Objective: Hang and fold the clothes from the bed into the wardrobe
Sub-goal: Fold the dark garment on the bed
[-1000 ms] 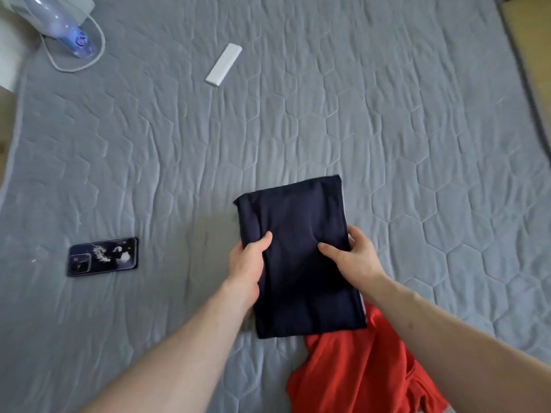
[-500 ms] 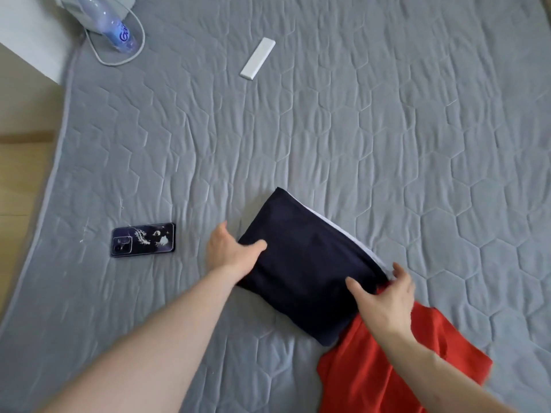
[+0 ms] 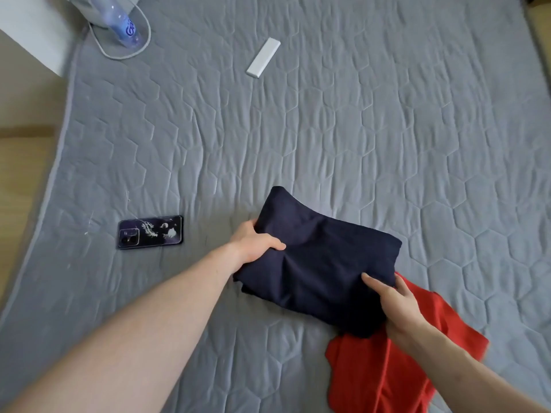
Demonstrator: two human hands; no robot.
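Nearest my camera, at the lower right, I see a crumpled bright red cloth garment (image 3: 384, 371) lying on the grey quilted bedcover (image 3: 357, 150), partly under my right forearm. Just above it sits the folded dark navy fabric garment (image 3: 322, 269), a rough rectangle whose long axis runs diagonally from the upper left down to the lower right; its near right corner overlaps the red cloth. My right hand (image 3: 393, 302) grips that lower right end, thumb on top and fingers curled beneath the edge. My left hand (image 3: 253, 242) grips the opposite upper left end, thumb pressed onto the top face and fingers wrapped round the side. I cannot tell whether the bundle is lifted or resting on the cover. Left of my left hand, apart from it, lies a dark patterned smartphone (image 3: 150, 232), flat, camera end to the left. Farther up lies a slim white rectangular remote (image 3: 263, 61), tilted. At the far upper left a clear plastic water bottle (image 3: 120, 20) lies beside a looped white cable (image 3: 140, 46).
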